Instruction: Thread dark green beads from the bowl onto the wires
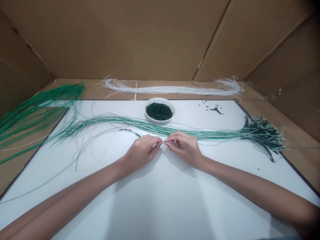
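Observation:
My left hand [142, 151] pinches a thin green cord [130, 130] that carries a few dark beads and trails off to the left. My right hand [183, 146] is pinched too, its fingertips meeting the left hand's at the cord's end; whatever it holds there is too small to name. Both hands rest on a white sheet [160, 200]. Just beyond them a white bowl [150, 115] is full of dark green beads [159, 111]. A long bundle of green cords [200, 133] lies across the sheet behind the hands.
A second green cord bundle [35, 106] fans out at the far left. White cords [175, 89] lie along the back. Several loose beads [215, 109] sit at the back right. Beaded cord ends [265, 133] pile at the right. Cardboard walls [125, 36] enclose the area.

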Tool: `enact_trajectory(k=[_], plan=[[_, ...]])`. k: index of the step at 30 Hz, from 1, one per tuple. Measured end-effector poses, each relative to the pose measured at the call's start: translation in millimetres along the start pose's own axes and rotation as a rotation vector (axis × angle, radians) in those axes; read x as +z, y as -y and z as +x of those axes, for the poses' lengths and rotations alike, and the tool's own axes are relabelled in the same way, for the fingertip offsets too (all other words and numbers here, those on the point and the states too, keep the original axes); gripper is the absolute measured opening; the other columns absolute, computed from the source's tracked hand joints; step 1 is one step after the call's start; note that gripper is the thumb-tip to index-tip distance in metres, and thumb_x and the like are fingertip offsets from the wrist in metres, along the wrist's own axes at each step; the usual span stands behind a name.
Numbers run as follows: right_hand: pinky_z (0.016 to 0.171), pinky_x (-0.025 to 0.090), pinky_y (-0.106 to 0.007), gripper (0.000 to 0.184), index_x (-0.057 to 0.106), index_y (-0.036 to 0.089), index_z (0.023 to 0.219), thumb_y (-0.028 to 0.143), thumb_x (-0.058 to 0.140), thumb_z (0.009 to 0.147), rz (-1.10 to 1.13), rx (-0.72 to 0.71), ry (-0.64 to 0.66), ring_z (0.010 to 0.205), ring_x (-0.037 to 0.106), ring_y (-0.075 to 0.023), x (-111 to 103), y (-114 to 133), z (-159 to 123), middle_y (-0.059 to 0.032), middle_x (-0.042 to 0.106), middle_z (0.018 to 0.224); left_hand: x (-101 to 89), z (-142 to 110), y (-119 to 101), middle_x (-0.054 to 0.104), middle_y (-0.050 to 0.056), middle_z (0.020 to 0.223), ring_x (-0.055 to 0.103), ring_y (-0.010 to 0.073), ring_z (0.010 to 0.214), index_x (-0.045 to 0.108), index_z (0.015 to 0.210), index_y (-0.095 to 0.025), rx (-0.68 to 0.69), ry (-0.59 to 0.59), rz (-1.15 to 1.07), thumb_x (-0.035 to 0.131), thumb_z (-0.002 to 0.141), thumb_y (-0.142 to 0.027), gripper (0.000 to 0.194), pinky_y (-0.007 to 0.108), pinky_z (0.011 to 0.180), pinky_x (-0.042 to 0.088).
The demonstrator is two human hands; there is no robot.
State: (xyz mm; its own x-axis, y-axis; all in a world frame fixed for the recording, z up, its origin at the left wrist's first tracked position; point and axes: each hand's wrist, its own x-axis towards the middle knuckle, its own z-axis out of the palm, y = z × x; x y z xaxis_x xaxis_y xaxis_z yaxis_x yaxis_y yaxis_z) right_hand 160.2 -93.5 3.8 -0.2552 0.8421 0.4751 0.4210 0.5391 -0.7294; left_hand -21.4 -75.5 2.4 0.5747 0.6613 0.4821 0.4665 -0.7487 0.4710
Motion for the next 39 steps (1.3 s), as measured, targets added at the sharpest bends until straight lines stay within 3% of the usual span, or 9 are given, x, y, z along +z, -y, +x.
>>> enact_trajectory(k=[12,25,39], plan=[[0.044,0.039,-0.021,0.004,0.06,0.017,0.075,0.017,0.056,0.074,-0.004,-0.015,-0.015,0.057,0.048,-0.0089,0.2,0.6,0.7,-0.0045,0.059,0.072,0.5,-0.2,0.2,0.061,-0.002,0.067,0.051,0.0088,0.059,0.056,0.08,-0.018,0.02,-0.039,-0.018,0.045,0.081,-0.016,0.011,0.02,0.061,0.04],[0.045,0.041,-0.02,0.006,0.06,0.017,0.078,0.017,0.055,0.076,0.01,-0.033,0.011,0.057,0.049,-0.0086,1.1,-0.4,-0.2,-0.0043,0.059,0.074,2.1,-2.9,3.3,0.059,-0.002,0.065,0.047,0.0088,0.058,0.058,0.082,-0.017,0.029,-0.019,-0.002,0.046,0.081,-0.016,0.012,0.02,0.061,0.039],[0.044,0.04,-0.02,0.007,0.06,0.018,0.079,0.015,0.054,0.075,0.026,-0.011,0.011,0.059,0.049,-0.0091,-1.2,0.6,1.3,-0.0044,0.059,0.074,-6.9,3.2,-4.1,0.062,0.001,0.077,0.052,0.0104,0.069,0.052,0.092,-0.016,0.014,0.024,-0.125,0.041,0.082,-0.011,0.016,0.02,0.065,0.042]])
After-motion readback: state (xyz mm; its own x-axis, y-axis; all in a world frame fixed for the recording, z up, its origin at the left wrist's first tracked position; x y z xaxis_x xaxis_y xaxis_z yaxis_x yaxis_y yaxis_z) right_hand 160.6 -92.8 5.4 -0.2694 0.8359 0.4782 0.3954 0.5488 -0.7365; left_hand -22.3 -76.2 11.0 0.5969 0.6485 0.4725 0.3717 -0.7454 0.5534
